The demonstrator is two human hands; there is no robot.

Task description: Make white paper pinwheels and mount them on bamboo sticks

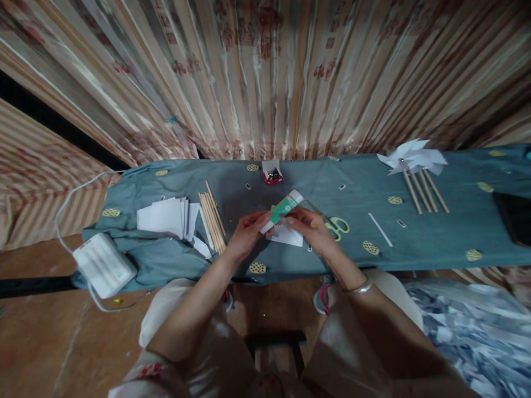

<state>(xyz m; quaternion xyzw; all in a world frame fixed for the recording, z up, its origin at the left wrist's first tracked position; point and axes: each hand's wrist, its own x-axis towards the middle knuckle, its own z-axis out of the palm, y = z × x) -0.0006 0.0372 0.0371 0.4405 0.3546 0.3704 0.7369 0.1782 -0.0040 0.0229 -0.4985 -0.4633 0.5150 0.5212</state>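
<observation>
My left hand [248,231] is closed around the lower left end of a green-and-white glue stick [284,208], which slants up to the right. My right hand [311,226] is closed too, its thumb and fingers at the stick's right part. Below the stick, between both hands, a white sheet of paper [289,236] shows; whether the fingers also grip it I cannot tell. Scissors with pale green handles [338,228] lie beside my right hand, partly hidden by it. Beyond my hands stands a small open red-and-white box [272,173] with dark small pieces inside.
Wooden sticks [212,215] and cut white papers [164,218] lie at left, near a white power strip [104,264] with its cable on the table edge. To the right are a thin white strip [380,229], paper pinwheels on sticks [415,157] and a dark flat object [514,215].
</observation>
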